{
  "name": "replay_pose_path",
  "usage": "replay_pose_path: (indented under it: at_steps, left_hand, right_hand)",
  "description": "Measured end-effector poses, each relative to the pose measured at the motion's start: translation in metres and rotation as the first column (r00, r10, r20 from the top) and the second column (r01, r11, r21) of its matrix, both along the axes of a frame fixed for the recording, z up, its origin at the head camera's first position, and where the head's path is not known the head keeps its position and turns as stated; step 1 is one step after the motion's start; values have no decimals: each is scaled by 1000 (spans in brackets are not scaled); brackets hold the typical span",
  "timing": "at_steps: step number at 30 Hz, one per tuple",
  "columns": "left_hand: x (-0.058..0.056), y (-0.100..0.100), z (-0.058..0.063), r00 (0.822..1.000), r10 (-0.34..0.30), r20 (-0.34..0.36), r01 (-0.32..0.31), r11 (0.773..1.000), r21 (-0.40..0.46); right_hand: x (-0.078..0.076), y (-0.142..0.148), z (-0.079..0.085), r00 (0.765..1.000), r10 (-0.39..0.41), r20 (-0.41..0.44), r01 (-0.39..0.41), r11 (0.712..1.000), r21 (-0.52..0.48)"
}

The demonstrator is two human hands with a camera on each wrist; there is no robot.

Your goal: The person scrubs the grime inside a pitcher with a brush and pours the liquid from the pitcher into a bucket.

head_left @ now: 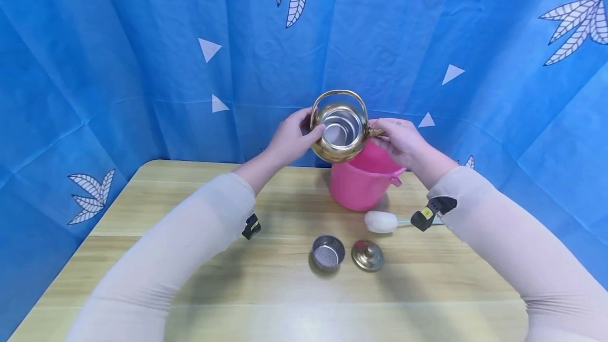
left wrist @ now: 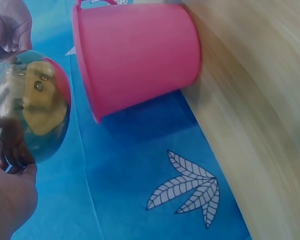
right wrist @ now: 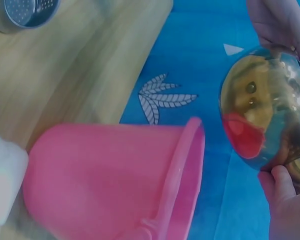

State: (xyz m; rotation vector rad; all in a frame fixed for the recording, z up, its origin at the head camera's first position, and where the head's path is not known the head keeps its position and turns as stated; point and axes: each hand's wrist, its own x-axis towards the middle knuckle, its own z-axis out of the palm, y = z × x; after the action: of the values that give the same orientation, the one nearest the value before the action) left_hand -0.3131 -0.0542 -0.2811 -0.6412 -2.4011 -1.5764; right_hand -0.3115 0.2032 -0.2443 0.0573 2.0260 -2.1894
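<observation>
Both hands hold a lidless gold teapot (head_left: 328, 151) up near the blue curtain, above and slightly left of a pink bucket (head_left: 356, 190). My left hand (head_left: 293, 135) grips its left side, thumb at the opening's rim. On the spout side, my right hand (head_left: 400, 140) pinches the spout. The teapot's mouth faces me, showing a shiny silver inside, and its arched handle stands up. In the wrist views the rounded teapot body (left wrist: 45, 107) mirrors the bucket and table, clear of the table.
On the wooden table (head_left: 266, 289) sit a perforated metal strainer cup (head_left: 328, 255) and a gold lid (head_left: 368, 256) with a knob. Behind them lies a white sponge brush (head_left: 381, 221), its thin handle pointing right. The blue curtain (head_left: 171, 57) hangs along the table's back edge.
</observation>
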Motion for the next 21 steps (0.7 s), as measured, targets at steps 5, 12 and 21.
replay_pose_path:
  at_steps: [5, 12, 21]
  left_hand:
    - [-4, 9, -1, 999, -6, -44, 6, 1000, -17]
    - [-9, 20, -5, 997, -19, -72, 18, 1000, -11]
    - [-13, 30, -7, 990, -33, -138, 24, 997, -68]
  right_hand:
    - [0, 9, 0, 999, -3, -37, 3, 1000, 9]
    - [-1, 17, -4, 993, -16, -119, 23, 998, 58]
    - [-4, 27, -10, 968, -47, -246, 58, 998, 36]
